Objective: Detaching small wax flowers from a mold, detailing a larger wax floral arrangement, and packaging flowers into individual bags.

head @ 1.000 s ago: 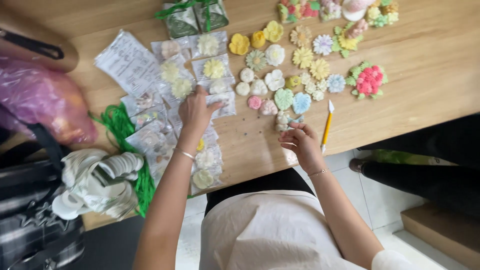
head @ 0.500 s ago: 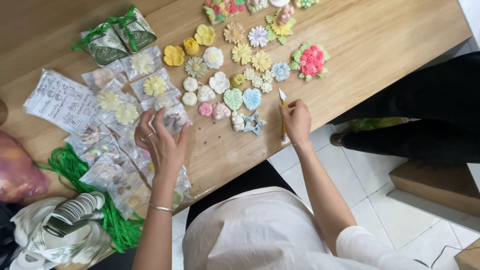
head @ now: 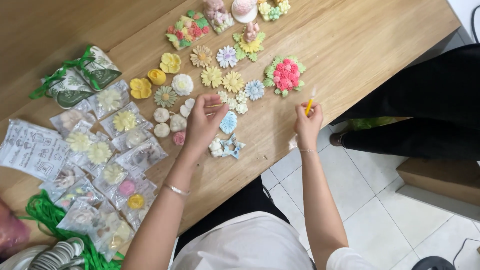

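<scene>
Head view, single entry.

Left hand [head: 201, 125]: lay over the wooden table [head: 360, 40], fingers curled and pinched on a small pale piece near its fingertips; what the piece was could not be told. A thin bangle [head: 177, 189] sat on that forearm.

Just right of the left fingertips: a light blue heart-shaped ornament [head: 229, 122]. Just below it, near the table edge: a blue star-shaped ornament [head: 233, 147] with a small white piece touching its left side. Above the left fingertips: a cluster of small white flowers [head: 235, 102], then a blue daisy [head: 254, 90] and two yellow daisies [head: 222, 79].

Left of the left hand: several round white ornaments [head: 170, 122] and a pink one [head: 179, 138]. Farther left: many clear packets [head: 120, 150] each holding a flower piece, overlapping on the table, with a printed paper sheet [head: 30, 150] beside them and green ribbon [head: 45, 217] below.

Right hand [head: 308, 122]: closed around a yellow pencil-like tool [head: 310, 102], its white tip pointing up and away from the wrist. The hand was at the table's near edge, well apart from the left hand. Above and left of the tool: a round bouquet ornament of pink roses with green leaves [head: 285, 75].

Far from both hands, upper left: a green-and-white wrapped parcel [head: 82, 75].
</scene>
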